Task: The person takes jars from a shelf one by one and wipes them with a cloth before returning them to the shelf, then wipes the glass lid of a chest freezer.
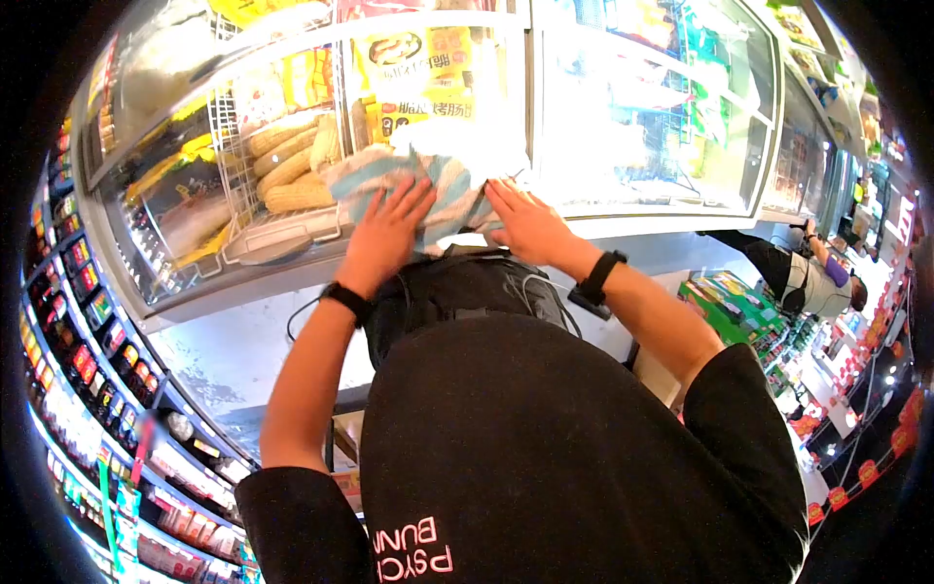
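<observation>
A blue-and-white striped cloth (452, 190) lies bunched on the glass top of a chest freezer (623, 210), near its front edge. My left hand (391, 229) rests on the cloth with its fingers stretched out and slightly spread. At the cloth's right edge, my right hand (525, 222) lies flat, fingers extended and touching the cloth or the glass beside it. Both wrists wear black bands. Beneath the glass, corn cobs (292, 161) sit in a wire basket (232, 161), near yellow food packets (413, 73).
Shelves of packaged goods (97, 380) curve along the left. To the right, another person (812, 277) stands by the freezer row, past a green display of goods (735, 311). A black bag (467, 292) is between my body and the freezer.
</observation>
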Tool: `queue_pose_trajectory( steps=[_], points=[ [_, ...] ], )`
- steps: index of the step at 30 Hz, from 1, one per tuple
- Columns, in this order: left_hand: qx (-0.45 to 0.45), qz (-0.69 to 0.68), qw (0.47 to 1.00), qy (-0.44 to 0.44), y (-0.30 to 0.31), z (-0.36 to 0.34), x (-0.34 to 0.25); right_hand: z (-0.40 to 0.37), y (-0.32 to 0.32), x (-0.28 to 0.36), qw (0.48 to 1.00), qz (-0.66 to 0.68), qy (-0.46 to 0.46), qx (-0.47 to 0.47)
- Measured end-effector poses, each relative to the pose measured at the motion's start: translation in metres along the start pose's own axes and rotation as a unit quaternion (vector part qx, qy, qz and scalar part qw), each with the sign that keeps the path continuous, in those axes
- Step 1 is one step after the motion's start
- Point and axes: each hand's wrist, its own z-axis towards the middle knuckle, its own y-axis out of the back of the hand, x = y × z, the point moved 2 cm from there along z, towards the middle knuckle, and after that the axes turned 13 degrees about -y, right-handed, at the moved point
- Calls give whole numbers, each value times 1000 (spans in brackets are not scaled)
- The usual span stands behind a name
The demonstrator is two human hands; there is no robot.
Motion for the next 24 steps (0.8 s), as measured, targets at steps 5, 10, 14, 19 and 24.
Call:
queue_pose_trajectory(
  steps=[5,10,14,19,24],
  points=[
    [-56,-4,998,6,34,52,45,69,22,31,996,14,-16,-84],
    [-108,-34,980,162,65,61,83,135,43,74,991,3,-61,-123],
    [-141,-39,974,170,48,8,99,128,36,101,996,12,-47,-74],
    [-137,15,979,149,2,-69,67,59,-15,122,1000,18,5,-19],
    [-62,-12,993,100,-3,-76,26,14,-25,86,997,65,-3,51]
  ],
)
